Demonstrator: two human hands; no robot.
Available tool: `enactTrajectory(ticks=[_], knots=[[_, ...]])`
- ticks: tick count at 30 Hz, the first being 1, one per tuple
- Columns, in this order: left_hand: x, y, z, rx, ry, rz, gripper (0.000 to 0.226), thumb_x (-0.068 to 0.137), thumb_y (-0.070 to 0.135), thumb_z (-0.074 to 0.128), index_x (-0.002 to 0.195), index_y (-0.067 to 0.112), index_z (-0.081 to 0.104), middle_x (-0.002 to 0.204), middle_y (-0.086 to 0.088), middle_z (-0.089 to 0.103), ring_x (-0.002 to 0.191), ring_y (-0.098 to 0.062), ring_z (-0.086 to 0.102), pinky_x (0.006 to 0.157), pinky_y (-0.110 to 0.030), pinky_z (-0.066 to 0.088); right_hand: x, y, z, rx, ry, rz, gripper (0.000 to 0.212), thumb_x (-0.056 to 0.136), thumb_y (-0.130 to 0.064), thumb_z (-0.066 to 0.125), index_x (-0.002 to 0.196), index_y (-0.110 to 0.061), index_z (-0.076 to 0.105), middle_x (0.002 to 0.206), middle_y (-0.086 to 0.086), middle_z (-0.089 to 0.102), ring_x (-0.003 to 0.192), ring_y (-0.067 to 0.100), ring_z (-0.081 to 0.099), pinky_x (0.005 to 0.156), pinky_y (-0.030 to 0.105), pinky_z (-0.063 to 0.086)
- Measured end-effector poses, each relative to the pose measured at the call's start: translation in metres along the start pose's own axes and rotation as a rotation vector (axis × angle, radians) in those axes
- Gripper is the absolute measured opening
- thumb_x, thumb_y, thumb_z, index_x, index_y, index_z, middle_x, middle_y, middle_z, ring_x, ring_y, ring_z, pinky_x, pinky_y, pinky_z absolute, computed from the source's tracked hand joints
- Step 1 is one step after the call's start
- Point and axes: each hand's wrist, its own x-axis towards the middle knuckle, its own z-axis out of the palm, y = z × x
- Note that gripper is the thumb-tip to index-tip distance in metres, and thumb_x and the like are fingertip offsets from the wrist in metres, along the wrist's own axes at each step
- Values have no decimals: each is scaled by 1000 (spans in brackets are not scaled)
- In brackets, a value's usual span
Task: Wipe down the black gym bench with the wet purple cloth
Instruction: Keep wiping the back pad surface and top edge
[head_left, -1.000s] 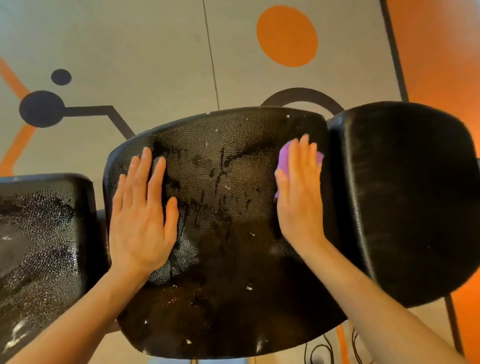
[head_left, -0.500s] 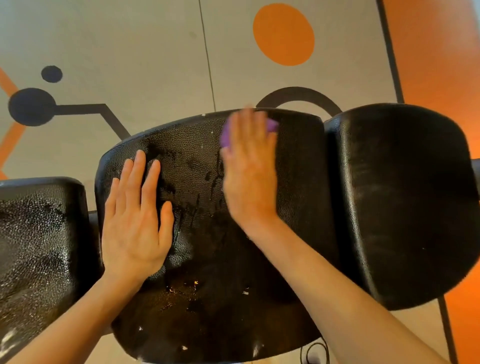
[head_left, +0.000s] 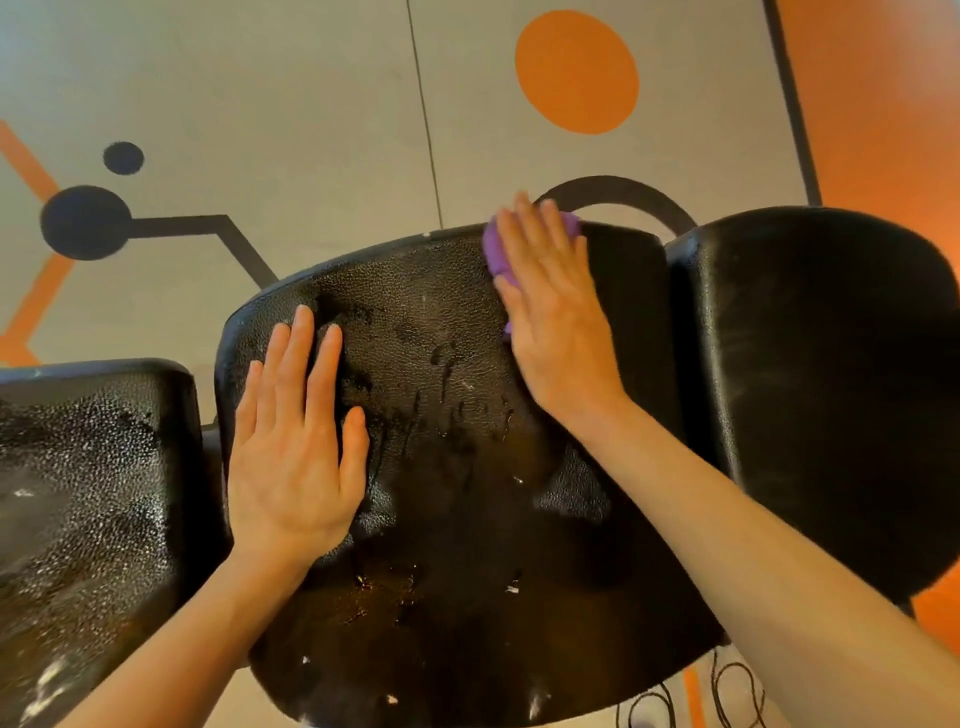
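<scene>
R hand (head_left: 553, 317) flat, pressing purple cloth (head_left: 496, 257)

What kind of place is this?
Probably a gym: a padded black bench in sections stands on a floor painted with orange and black shapes, and cables lie beneath.

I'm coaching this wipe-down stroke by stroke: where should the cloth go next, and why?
Probably draw the right hand, pressing the wet purple cloth flat at the far edge of the black textured middle bench pad, back toward the near edge. That near part shows white specks and smears, while the left hand rests flat on the pad's left side, bracing it.
</scene>
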Motion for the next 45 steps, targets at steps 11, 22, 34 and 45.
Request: enactTrajectory(ticks=[11,22,34,45], knots=[[0,-3,0,5,6,10,65,97,32,36,156,11,20,165,-10,9,154,-23,5,125,-36,3,9,-19,17,-106,-11,-106,51,97,-10,38,148,-10,29,156,12,26,146,28,18,121,45,9],[-2,-5,-1,-4,-1,9,64,98,32,35,156,12,20,166,-7,9,154,-22,4,125,-39,5,1,-24,17,-66,-65,-162,52,102,-21,37,150,-11,22,159,9,15,148,24,7,121,44,6],[-5,-2,0,-23,5,1,63,98,32,35,156,13,20,166,-5,8,154,-21,4,125,-42,9,-144,6,-14,83,-226,-61,53,102,-24,31,151,-18,15,161,-2,7,149,18,3,120,44,8],[-4,-2,1,-23,9,-5,64,97,32,36,157,15,18,167,-1,5,154,-19,3,125,-39,7,-123,-2,-6,-50,-159,-19,54,100,-20,37,151,-17,20,160,6,12,149,23,3,120,48,14]])
